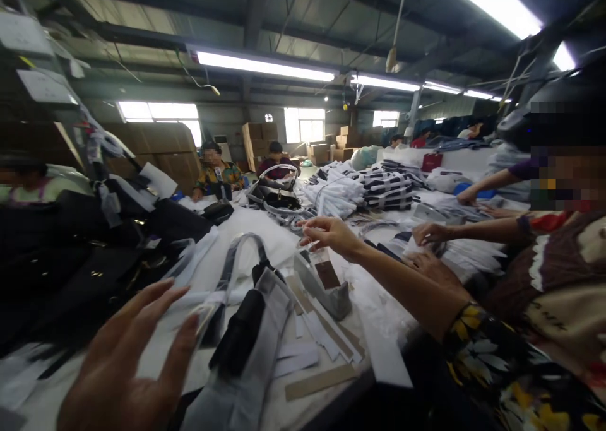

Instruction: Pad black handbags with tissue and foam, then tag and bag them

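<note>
My left hand [135, 361] is at the lower left, fingers and thumb apart, with nothing seen in its grasp. Just beyond it lies a black handbag [243, 330], partly wrapped in pale translucent tissue, its covered handle [246, 242] arching up. My right hand [334, 236] reaches out over the middle of the table, fingers slightly curled and apart. Below that hand stands a small grey open holder [338, 301] with a brown card [327, 274] in it. Whether a fine string touches its fingertips is too blurred to tell.
Black bags [95, 260] are heaped at the left. Paper strips [322, 380] lie near the table's front edge. Striped cloth bundles [386, 188] and white wrapped pieces [334, 194] are piled farther back. A co-worker's hands [430, 235] work close on the right; other people sit beyond.
</note>
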`<state>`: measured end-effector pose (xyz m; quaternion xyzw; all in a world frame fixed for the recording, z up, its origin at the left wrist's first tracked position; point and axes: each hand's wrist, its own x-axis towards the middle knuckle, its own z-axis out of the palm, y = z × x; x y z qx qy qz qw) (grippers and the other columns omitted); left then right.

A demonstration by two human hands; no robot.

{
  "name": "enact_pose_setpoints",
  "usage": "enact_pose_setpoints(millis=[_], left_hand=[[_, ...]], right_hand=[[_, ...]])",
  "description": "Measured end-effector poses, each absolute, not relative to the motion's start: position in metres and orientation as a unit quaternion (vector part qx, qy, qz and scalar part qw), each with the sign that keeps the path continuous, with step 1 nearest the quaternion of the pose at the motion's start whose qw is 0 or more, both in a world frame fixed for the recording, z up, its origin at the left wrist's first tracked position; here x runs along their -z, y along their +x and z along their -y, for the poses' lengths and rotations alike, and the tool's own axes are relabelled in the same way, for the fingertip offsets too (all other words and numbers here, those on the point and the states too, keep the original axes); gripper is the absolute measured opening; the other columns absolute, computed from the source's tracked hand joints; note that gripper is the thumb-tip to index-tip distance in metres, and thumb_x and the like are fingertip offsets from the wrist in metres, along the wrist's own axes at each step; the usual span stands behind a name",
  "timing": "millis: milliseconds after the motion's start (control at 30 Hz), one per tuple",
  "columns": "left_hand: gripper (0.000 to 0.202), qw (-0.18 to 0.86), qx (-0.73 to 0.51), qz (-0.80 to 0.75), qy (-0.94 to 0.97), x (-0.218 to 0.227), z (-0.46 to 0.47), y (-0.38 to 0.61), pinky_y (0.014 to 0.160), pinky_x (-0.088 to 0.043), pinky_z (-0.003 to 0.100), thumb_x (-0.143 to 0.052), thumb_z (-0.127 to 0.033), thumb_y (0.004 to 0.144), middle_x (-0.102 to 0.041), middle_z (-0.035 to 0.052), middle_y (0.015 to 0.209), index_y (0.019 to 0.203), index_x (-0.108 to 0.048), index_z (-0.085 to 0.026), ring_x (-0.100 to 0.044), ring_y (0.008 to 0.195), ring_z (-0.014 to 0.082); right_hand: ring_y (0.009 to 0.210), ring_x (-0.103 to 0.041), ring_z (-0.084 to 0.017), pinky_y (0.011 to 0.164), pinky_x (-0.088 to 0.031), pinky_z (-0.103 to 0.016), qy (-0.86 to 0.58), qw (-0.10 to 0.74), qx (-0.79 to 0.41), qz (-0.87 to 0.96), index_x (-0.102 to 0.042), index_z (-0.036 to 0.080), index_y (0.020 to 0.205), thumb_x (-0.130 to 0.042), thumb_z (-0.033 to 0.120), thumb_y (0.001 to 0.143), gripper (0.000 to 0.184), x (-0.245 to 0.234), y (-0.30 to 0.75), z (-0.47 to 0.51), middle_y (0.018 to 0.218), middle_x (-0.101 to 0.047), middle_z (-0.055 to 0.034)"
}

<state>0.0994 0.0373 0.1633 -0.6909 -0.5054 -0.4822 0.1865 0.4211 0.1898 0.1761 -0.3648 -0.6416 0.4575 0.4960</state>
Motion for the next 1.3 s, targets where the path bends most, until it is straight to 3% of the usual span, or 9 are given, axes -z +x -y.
enact_pose_setpoints(millis=[67,167,267,400,567,800,1033,1200,1300], left_hand=[[0.028,0.161,0.459,0.496,-0.719,-0.178,-0.034,0.118,0.088,-0.052,0.042,-0.059,-0.044,0.090,-0.067,0.0014,0.121,0.116,-0.064,-0.036,-0.067,0.102,0.0276],[0.039,-0.011,0.427,0.504,-0.751,-0.198,-0.044,0.150,0.063,-0.051,0.032,-0.064,-0.051,0.086,-0.072,0.0027,0.101,0.117,-0.064,-0.029,-0.067,0.069,0.0194],[0.047,-0.159,0.427,0.480,-0.750,-0.207,-0.063,0.170,0.067,-0.050,0.030,-0.074,-0.055,0.076,-0.073,0.0067,0.103,0.107,-0.069,-0.021,-0.068,0.079,0.0216],[0.044,-0.313,0.440,0.436,-0.720,-0.206,-0.078,0.174,0.069,-0.047,0.028,-0.078,-0.056,0.071,-0.074,0.0073,0.081,0.086,-0.076,-0.015,-0.066,0.076,0.0210],[0.043,-0.351,0.460,0.432,-0.692,-0.205,-0.070,0.166,0.069,-0.047,0.028,-0.077,-0.054,0.073,-0.075,0.0084,0.083,0.093,-0.078,-0.016,-0.064,0.077,0.0203],[0.036,-0.423,0.480,0.418,-0.645,-0.202,-0.057,0.157,0.083,-0.051,0.030,-0.077,-0.051,0.075,-0.072,0.0066,0.083,0.080,-0.077,-0.016,-0.063,0.082,0.0182],[0.038,-0.478,0.495,0.427,-0.587,-0.194,-0.054,0.149,0.074,-0.052,0.024,-0.080,-0.049,0.072,-0.068,0.0058,0.079,0.087,-0.076,-0.014,-0.062,0.074,0.0133],[0.040,-0.465,0.548,0.438,-0.540,-0.196,-0.051,0.141,0.073,-0.052,0.021,-0.084,-0.043,0.067,-0.061,-0.0010,0.069,0.096,-0.076,-0.018,-0.058,0.069,0.0095],[0.041,-0.481,0.553,0.433,-0.525,-0.195,-0.049,0.140,0.069,-0.052,0.021,-0.084,-0.038,0.068,-0.055,-0.0043,0.067,0.104,-0.074,-0.019,-0.051,0.060,0.0059]], right_hand=[[0.088,-0.073,-0.020,0.071,-0.058,-0.029,-0.348,0.497,-0.460,0.648,-0.070,0.015,0.082,-0.079,0.045,0.074,0.032,-0.174,0.399,-0.169,0.132,-0.063,-0.0118],[0.107,-0.068,-0.022,0.097,-0.051,-0.038,-0.303,0.511,-0.465,0.657,-0.072,0.016,0.081,-0.079,0.044,0.075,0.029,-0.177,0.374,-0.143,0.132,-0.064,-0.0107],[0.121,-0.061,-0.024,0.110,-0.041,-0.043,-0.266,0.524,-0.470,0.658,-0.074,0.017,0.082,-0.079,0.041,0.076,0.025,-0.183,0.359,-0.122,0.135,-0.062,-0.0096],[0.125,-0.058,-0.025,0.109,-0.043,-0.045,-0.242,0.539,-0.438,0.678,-0.075,0.019,0.084,-0.079,0.039,0.077,0.022,-0.185,0.350,-0.104,0.134,-0.062,-0.0099],[0.114,-0.065,-0.024,0.106,-0.046,-0.044,-0.244,0.587,-0.437,0.636,-0.073,0.018,0.087,-0.076,0.042,0.080,0.025,-0.177,0.348,-0.093,0.125,-0.068,-0.0097],[0.122,-0.060,-0.024,0.107,-0.044,-0.043,-0.196,0.456,-0.575,0.650,-0.056,0.023,0.136,-0.071,0.048,0.086,0.058,-0.130,0.339,-0.081,0.129,-0.066,-0.0091],[0.101,-0.069,-0.023,0.098,-0.052,-0.041,-0.226,0.498,-0.572,0.611,-0.070,0.016,0.109,-0.081,0.036,0.073,0.042,-0.095,0.309,-0.066,0.104,-0.074,-0.0075],[0.085,-0.067,-0.020,0.085,-0.053,-0.036,-0.348,0.602,-0.262,0.670,-0.071,0.019,0.095,-0.067,0.026,0.086,0.013,-0.089,0.314,-0.053,0.090,-0.071,-0.0061],[0.089,-0.065,-0.022,0.086,-0.051,-0.036,-0.372,0.592,-0.114,0.706,-0.070,0.022,0.103,-0.058,0.020,0.090,0.017,-0.081,0.322,-0.048,0.095,-0.069,-0.0073]])
